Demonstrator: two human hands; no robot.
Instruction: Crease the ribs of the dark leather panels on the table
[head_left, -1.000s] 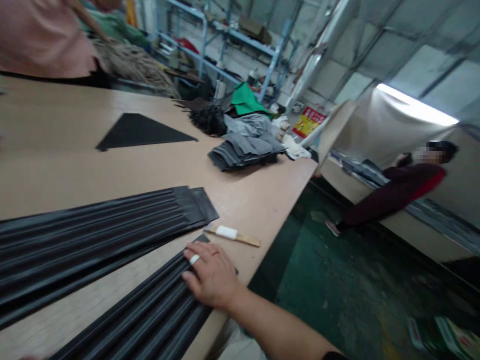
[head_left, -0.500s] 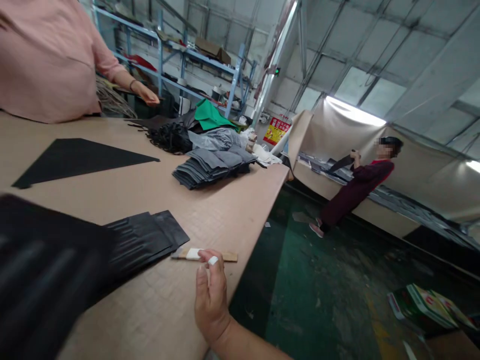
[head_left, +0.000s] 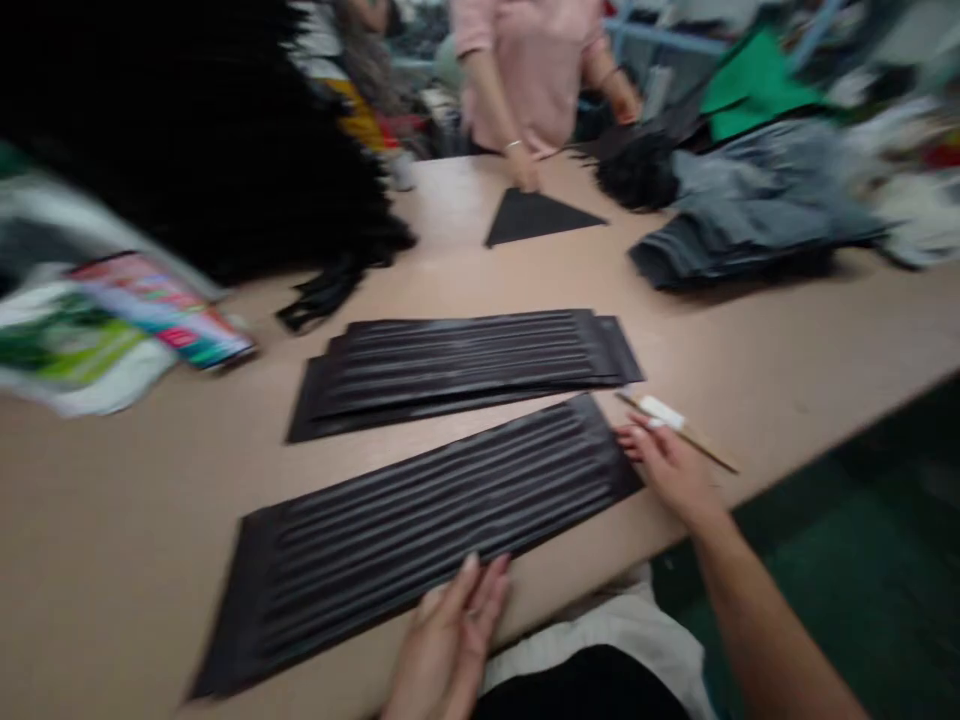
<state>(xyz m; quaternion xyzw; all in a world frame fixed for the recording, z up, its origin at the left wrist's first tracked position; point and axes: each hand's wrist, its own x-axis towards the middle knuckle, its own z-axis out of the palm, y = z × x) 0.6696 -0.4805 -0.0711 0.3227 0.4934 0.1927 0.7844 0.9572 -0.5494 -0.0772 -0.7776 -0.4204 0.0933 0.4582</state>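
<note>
A long black ribbed panel lies slantwise on the table in front of me. My left hand is at its lower edge, fingers extended and thumb near the edge. At the panel's right end is my right hand, its fingers spread beside the corner. A brush-like wooden tool with a white wrap lies just beyond the right hand, partly under or beside the fingers. Behind the panel rests a stack of similar ribbed black pieces.
Across the table, a person in pink touches a black triangular piece. Grey folded fabric and green cloth lie back right. A large black pile and colourful packaging stand left.
The view has swung left. The ribbed panel, blurred at the left before, now lies flat before me. My left hand has come into view, and the other person's hand has reached the triangular piece.
</note>
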